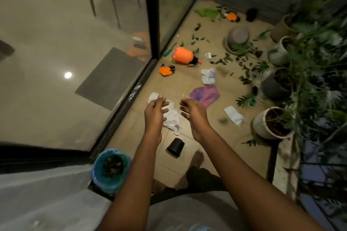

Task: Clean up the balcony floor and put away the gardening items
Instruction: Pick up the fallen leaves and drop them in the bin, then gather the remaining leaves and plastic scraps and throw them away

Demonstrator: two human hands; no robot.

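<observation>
Balcony floor (204, 148) strewn: white rags (171, 116) beneath fingers (165, 103), black pot (175, 146) nearer. Left hand (155, 111), right hand (191, 111) loosely curled, seemingly empty, poised to gather.

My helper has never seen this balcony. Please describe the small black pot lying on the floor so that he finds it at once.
Start at the blue-lined bin beside the glass door's track. Just right of it, on the tiled floor by the person's bare foot, lies the small black pot. It is tipped on its side, empty and plain, unlike the upright planted pots by the railing.
</observation>
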